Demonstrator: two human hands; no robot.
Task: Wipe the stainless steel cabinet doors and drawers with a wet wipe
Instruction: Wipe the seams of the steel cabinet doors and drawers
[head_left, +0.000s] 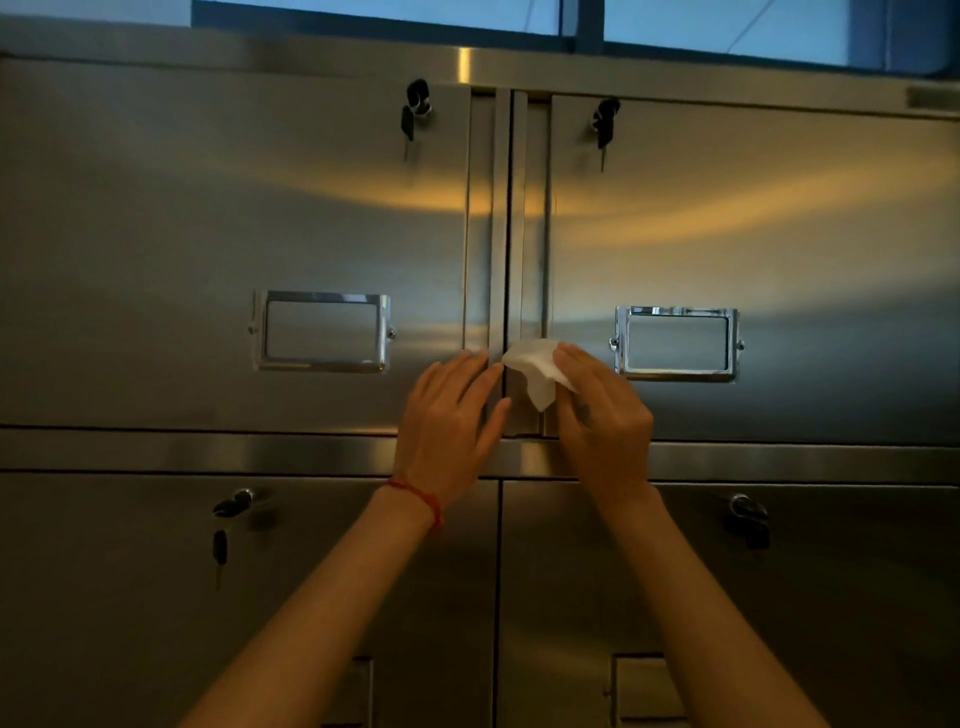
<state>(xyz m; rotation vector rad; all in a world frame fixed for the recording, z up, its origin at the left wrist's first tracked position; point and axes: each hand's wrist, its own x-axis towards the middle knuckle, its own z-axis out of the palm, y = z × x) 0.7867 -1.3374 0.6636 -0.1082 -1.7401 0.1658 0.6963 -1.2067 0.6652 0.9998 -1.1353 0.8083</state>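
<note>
A stainless steel cabinet fills the view. Its upper left door (208, 234) and upper right door (779, 234) meet at a vertical seam in the middle. My right hand (602, 415) holds a white wet wipe (535, 371) against the recessed strip beside that seam, near the doors' lower edge. My left hand (449, 421) lies flat with fingers spread on the left door's inner edge, fingertips close to the wipe. A red string circles my left wrist.
Each upper door carries a chrome label frame (324, 331) (675, 344) and a lock with hanging keys (415, 111) (605, 122). Below a horizontal rail (208, 451) are two lower doors (130, 597) with keyed locks (231, 506) (748, 517). Window panes sit above the cabinet.
</note>
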